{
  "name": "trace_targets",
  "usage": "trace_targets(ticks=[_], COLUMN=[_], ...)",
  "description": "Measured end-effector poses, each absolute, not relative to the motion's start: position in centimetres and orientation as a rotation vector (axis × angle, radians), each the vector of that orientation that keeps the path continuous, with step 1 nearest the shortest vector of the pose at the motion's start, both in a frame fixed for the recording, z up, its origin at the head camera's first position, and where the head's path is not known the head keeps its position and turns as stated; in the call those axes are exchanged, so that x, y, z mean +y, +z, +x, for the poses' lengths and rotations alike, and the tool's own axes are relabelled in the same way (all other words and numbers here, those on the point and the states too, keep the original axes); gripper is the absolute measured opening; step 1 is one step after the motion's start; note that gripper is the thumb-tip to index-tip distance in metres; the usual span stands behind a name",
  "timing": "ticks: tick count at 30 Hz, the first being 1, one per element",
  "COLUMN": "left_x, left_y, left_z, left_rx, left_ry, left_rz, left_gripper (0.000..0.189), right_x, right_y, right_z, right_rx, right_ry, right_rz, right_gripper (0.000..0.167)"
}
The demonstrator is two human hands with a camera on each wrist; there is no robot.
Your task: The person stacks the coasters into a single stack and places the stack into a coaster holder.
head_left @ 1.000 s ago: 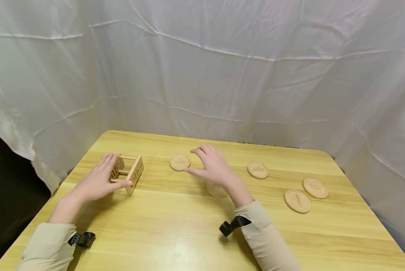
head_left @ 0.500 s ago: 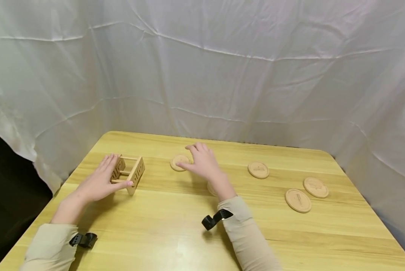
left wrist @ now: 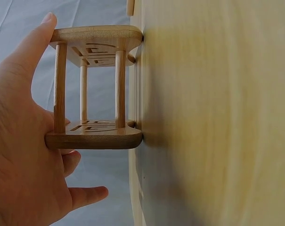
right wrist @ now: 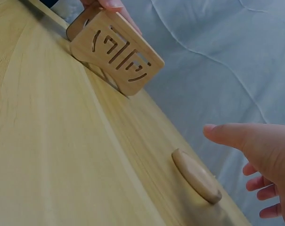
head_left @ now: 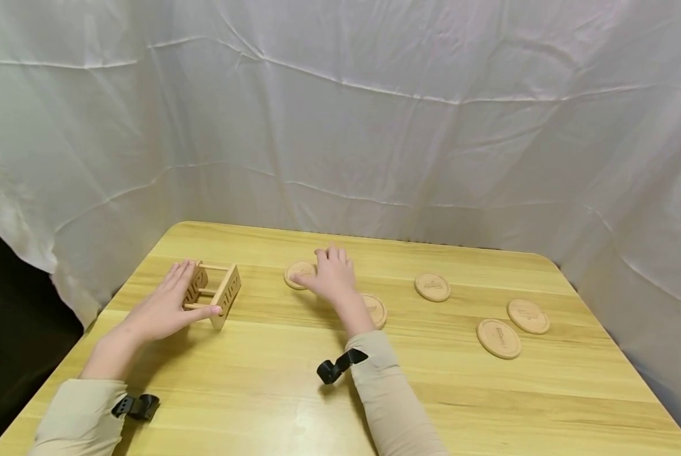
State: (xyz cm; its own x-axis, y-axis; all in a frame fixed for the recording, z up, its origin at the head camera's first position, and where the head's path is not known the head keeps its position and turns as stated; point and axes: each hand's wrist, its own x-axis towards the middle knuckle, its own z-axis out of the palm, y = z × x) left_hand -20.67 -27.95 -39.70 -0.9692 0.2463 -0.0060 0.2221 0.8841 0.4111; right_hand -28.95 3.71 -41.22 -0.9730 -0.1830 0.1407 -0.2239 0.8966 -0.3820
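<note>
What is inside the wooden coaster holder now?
Between the slotted panels of the wooden coaster holder, only its round bars are visible; nothing else shows there. In the head view, the left hand covers the near-left corner.

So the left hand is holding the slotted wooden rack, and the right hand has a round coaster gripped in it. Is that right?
Not quite: the right hand grips no coaster. The right wrist view shows it apart from the round wooden coaster, which lies on the table. The left hand is holding the slotted wooden rack.
</note>
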Motion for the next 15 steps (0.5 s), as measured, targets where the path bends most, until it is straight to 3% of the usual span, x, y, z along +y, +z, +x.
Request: trace_targets(ticks=[15], left_x=[-28.0], left_y=[-40.4], left_z=[-20.4], left_rx=[2.992], left_ry=[0.678], left_rz=[0.416], left_gripper=[0.113], right_x=[2.1], right_y=[-43.8], right_z=[-28.5], right_rx=[-3.059], right_ry=[0.405], right_rz=[0.263], right_gripper=[0.094])
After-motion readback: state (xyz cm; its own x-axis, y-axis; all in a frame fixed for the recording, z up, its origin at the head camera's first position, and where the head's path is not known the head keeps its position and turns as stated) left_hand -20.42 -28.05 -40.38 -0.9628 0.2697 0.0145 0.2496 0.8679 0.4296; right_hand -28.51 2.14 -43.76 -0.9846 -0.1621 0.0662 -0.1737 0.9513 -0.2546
